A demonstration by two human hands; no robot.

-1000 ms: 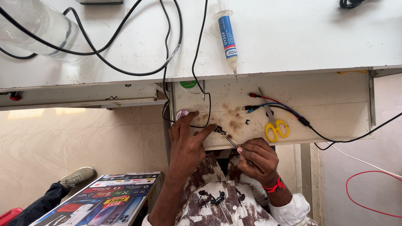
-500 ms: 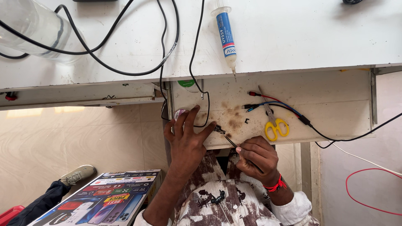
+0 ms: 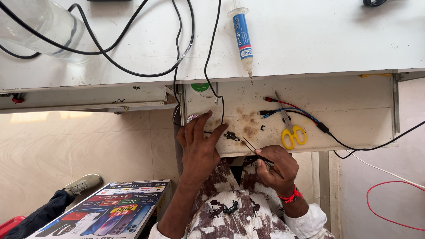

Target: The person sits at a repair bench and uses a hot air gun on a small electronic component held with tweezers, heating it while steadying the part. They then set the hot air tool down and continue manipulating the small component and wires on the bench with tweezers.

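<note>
**Tweezers at a small part on the pulled-out shelf**

Far left, low: printed carton (image 3: 110, 212) on the floor, a shoe (image 3: 84, 182) beside it. Above, a clear plastic container (image 3: 44, 26) on the white desktop (image 3: 332, 40), black cables looped across.

Left hand (image 3: 199, 146) lies flat on the stained shelf (image 3: 354, 124), fingers spread, nothing gripped. Just right of its fingertips sits a small dark component (image 3: 231, 136).

Right hand (image 3: 276, 168) pinched closed around thin tweezers (image 3: 252, 148), tips angled toward the component; whether they touch it, cannot tell.

Further right: syringe tube (image 3: 242, 37) on the desktop edge, yellow-handled scissors (image 3: 290, 128) on the shelf, red wire (image 3: 389, 203) at far right.
</note>
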